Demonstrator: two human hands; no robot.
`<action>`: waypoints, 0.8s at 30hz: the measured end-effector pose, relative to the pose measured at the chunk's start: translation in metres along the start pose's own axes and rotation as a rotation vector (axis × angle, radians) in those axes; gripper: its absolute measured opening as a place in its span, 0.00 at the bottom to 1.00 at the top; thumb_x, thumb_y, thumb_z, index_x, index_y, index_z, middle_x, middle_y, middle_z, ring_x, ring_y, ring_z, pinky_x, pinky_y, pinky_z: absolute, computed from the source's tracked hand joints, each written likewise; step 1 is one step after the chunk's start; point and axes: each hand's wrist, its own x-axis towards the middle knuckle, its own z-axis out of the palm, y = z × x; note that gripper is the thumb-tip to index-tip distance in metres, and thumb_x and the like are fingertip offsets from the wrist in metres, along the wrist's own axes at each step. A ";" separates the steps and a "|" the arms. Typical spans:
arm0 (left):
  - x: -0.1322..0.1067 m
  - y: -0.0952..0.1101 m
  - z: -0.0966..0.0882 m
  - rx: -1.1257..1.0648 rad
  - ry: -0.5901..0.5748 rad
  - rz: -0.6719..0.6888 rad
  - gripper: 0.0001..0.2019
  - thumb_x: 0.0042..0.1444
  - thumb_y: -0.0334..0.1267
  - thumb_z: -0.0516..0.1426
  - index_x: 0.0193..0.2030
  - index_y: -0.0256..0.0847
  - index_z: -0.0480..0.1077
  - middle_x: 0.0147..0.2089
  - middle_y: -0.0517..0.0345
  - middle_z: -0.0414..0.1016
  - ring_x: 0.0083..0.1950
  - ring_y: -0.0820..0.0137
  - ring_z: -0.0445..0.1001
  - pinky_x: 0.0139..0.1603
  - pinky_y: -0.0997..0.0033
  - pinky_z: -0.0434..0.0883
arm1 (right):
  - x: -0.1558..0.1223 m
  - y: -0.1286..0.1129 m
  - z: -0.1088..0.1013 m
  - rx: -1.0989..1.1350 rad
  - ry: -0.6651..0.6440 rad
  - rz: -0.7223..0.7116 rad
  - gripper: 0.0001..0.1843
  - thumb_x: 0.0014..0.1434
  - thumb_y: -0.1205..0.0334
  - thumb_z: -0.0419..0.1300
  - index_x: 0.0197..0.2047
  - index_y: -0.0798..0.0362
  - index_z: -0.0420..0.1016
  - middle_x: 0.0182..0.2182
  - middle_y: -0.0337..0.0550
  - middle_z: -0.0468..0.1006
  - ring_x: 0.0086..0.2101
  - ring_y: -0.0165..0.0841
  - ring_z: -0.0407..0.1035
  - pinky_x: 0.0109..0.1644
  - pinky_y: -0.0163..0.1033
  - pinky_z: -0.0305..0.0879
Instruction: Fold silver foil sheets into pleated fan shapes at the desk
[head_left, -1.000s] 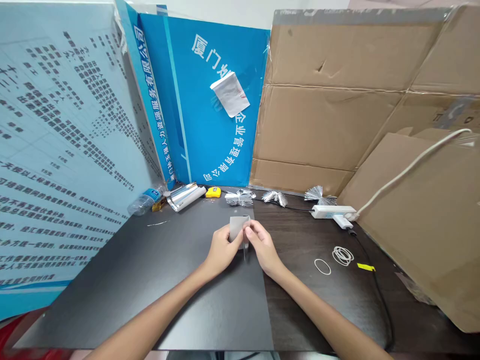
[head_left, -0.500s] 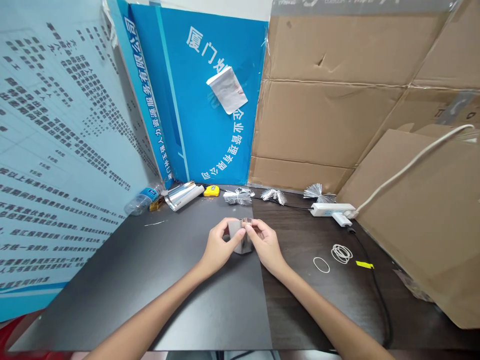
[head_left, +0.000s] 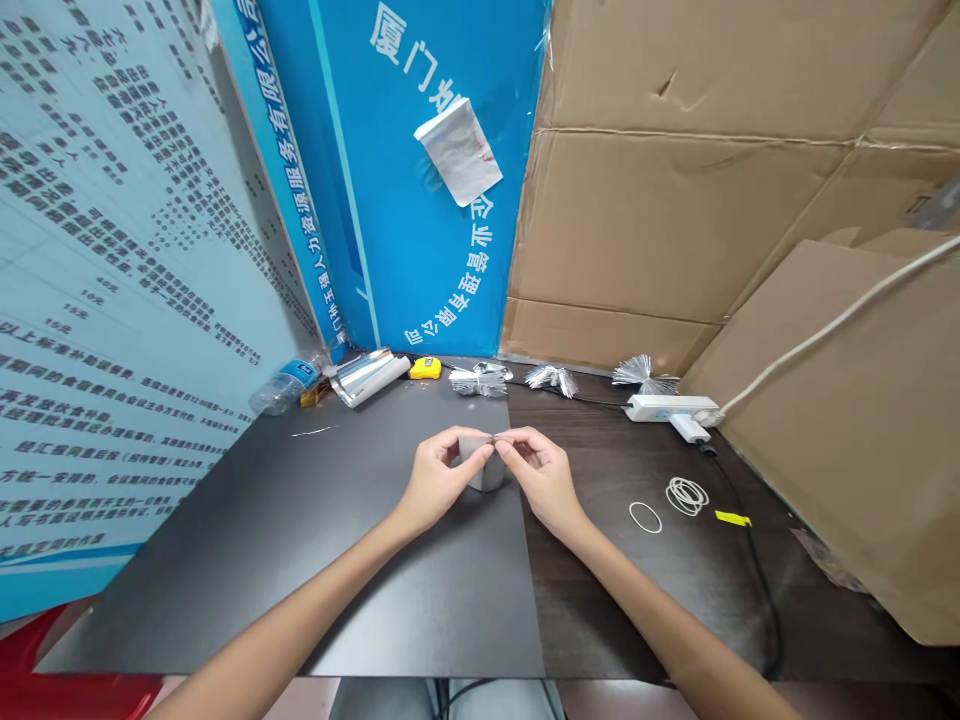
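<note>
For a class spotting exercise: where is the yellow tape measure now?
In the head view, the yellow tape measure lies at the far edge of the desk, between the rolled silver foil and a fanned foil bundle.

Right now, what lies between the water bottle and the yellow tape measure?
A curled silver foil sheet and small brown scrap lie there, in the head view.

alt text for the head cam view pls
The left hand and right hand pinch a folded piece of silver foil over a black mat on a dark wood table. Crimped foil bundles, a white power strip and white rubber bands lie beyond, against a blue signboard and cardboard.
</note>
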 end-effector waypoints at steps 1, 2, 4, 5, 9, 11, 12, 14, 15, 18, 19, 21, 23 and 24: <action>-0.001 0.000 0.000 0.000 -0.001 -0.001 0.13 0.61 0.46 0.67 0.43 0.38 0.81 0.44 0.50 0.84 0.45 0.64 0.81 0.48 0.68 0.76 | 0.000 -0.002 -0.001 -0.001 -0.003 0.005 0.11 0.65 0.51 0.68 0.42 0.49 0.83 0.40 0.45 0.83 0.43 0.38 0.77 0.51 0.43 0.72; -0.001 0.001 0.000 0.007 0.002 -0.001 0.13 0.61 0.46 0.67 0.43 0.38 0.81 0.44 0.50 0.84 0.45 0.64 0.81 0.47 0.68 0.75 | 0.000 -0.003 -0.002 -0.006 -0.009 0.008 0.11 0.65 0.51 0.68 0.42 0.49 0.83 0.40 0.45 0.83 0.43 0.38 0.77 0.51 0.42 0.72; -0.001 0.002 0.000 0.038 0.016 0.000 0.13 0.61 0.47 0.67 0.44 0.39 0.81 0.44 0.51 0.84 0.43 0.66 0.80 0.44 0.70 0.74 | -0.001 -0.005 -0.003 -0.024 -0.020 0.003 0.11 0.65 0.51 0.68 0.41 0.49 0.84 0.40 0.45 0.84 0.42 0.38 0.77 0.49 0.42 0.72; -0.001 0.003 -0.001 0.056 0.027 0.001 0.13 0.61 0.47 0.67 0.44 0.39 0.82 0.43 0.51 0.84 0.40 0.67 0.79 0.41 0.70 0.73 | -0.001 -0.005 -0.003 -0.034 -0.025 -0.001 0.11 0.65 0.50 0.68 0.41 0.49 0.84 0.40 0.45 0.84 0.42 0.39 0.77 0.49 0.42 0.72; 0.000 0.005 -0.003 0.085 0.050 -0.003 0.13 0.60 0.47 0.67 0.42 0.39 0.82 0.40 0.52 0.84 0.37 0.67 0.78 0.39 0.70 0.71 | -0.002 -0.005 -0.002 -0.023 -0.049 0.041 0.13 0.64 0.48 0.68 0.40 0.50 0.85 0.40 0.46 0.85 0.42 0.40 0.78 0.50 0.44 0.73; 0.001 0.005 -0.004 0.073 0.045 -0.007 0.13 0.60 0.47 0.67 0.41 0.39 0.83 0.41 0.51 0.85 0.40 0.65 0.79 0.43 0.68 0.73 | -0.002 -0.006 -0.001 0.019 -0.050 0.083 0.14 0.62 0.47 0.70 0.41 0.50 0.85 0.41 0.47 0.85 0.42 0.41 0.78 0.49 0.45 0.74; 0.001 0.005 -0.005 0.066 0.043 -0.010 0.13 0.60 0.47 0.67 0.41 0.39 0.83 0.41 0.51 0.85 0.41 0.64 0.80 0.45 0.68 0.73 | -0.002 -0.006 -0.001 0.042 -0.043 0.098 0.15 0.61 0.47 0.70 0.42 0.50 0.85 0.41 0.47 0.85 0.42 0.41 0.78 0.49 0.45 0.74; 0.002 0.006 -0.005 0.060 0.046 -0.017 0.13 0.60 0.47 0.67 0.41 0.40 0.83 0.41 0.51 0.85 0.41 0.64 0.80 0.45 0.68 0.74 | -0.002 -0.008 -0.001 0.071 -0.014 0.108 0.16 0.59 0.46 0.71 0.42 0.50 0.84 0.41 0.47 0.85 0.41 0.40 0.78 0.48 0.44 0.74; 0.002 0.006 -0.006 0.061 0.049 -0.020 0.13 0.60 0.48 0.67 0.41 0.39 0.83 0.41 0.51 0.85 0.41 0.64 0.80 0.44 0.68 0.74 | -0.001 -0.009 0.000 0.072 0.000 0.106 0.17 0.59 0.46 0.71 0.41 0.50 0.84 0.39 0.46 0.84 0.40 0.39 0.77 0.47 0.43 0.74; 0.005 0.004 -0.007 0.051 0.033 -0.060 0.14 0.59 0.49 0.67 0.41 0.38 0.82 0.42 0.50 0.84 0.41 0.64 0.80 0.44 0.68 0.74 | 0.001 -0.009 -0.001 0.061 0.002 0.126 0.17 0.59 0.44 0.70 0.37 0.51 0.82 0.36 0.45 0.83 0.38 0.37 0.76 0.46 0.42 0.73; 0.006 0.002 -0.008 0.039 0.015 -0.088 0.16 0.58 0.50 0.67 0.43 0.38 0.81 0.41 0.50 0.84 0.41 0.64 0.80 0.43 0.68 0.74 | 0.002 -0.007 -0.001 0.057 -0.011 0.151 0.18 0.59 0.44 0.70 0.37 0.52 0.82 0.35 0.45 0.83 0.37 0.37 0.75 0.45 0.42 0.73; 0.008 -0.004 -0.010 0.024 -0.034 -0.153 0.18 0.57 0.50 0.68 0.46 0.37 0.79 0.39 0.51 0.83 0.39 0.65 0.80 0.41 0.69 0.74 | 0.004 -0.002 -0.003 0.019 -0.039 0.214 0.19 0.58 0.44 0.70 0.38 0.53 0.82 0.35 0.46 0.83 0.35 0.36 0.75 0.43 0.41 0.72; 0.010 -0.012 -0.013 0.084 -0.090 -0.184 0.18 0.58 0.49 0.67 0.47 0.37 0.78 0.38 0.52 0.82 0.38 0.66 0.79 0.39 0.70 0.73 | 0.007 0.006 -0.005 -0.088 -0.070 0.266 0.18 0.58 0.46 0.69 0.37 0.54 0.82 0.33 0.45 0.83 0.33 0.35 0.75 0.40 0.40 0.71; 0.011 -0.016 -0.014 0.154 -0.119 -0.177 0.16 0.59 0.48 0.66 0.45 0.38 0.78 0.38 0.53 0.82 0.38 0.66 0.79 0.39 0.70 0.73 | 0.008 0.010 -0.007 -0.162 -0.085 0.278 0.16 0.58 0.48 0.69 0.37 0.54 0.82 0.33 0.45 0.83 0.33 0.35 0.75 0.39 0.39 0.71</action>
